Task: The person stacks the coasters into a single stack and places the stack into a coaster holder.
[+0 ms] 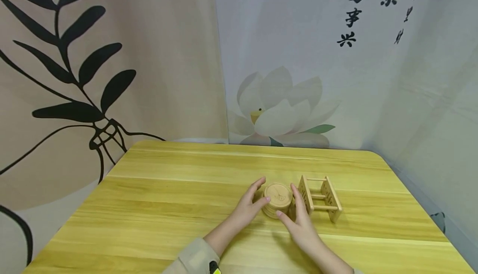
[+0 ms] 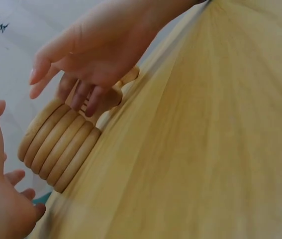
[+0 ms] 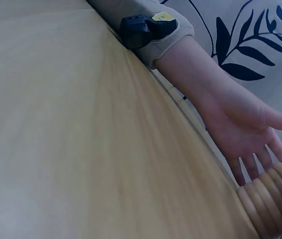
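Note:
A stack of several round wooden coasters [image 1: 278,195] stands upright on the table, with a faint line drawing on the top one. To its left is my left hand [image 1: 244,208], fingers spread and slightly bent around the side. The left wrist view shows a gap between this hand [image 2: 6,184] and the stack [image 2: 58,144]. On the other side my right hand [image 1: 300,223] has its fingers extended between the stack and a wooden coaster rack [image 1: 320,197]. Whether the right fingertips touch the stack, I cannot tell; in the right wrist view that hand is mostly cut off.
The rack has two cut-out side panels joined by rods and stands just right of the coasters. Beneath everything is a yellow wood-grain table [image 1: 168,199]. Printed curtains [image 1: 179,58] hang behind its far edge.

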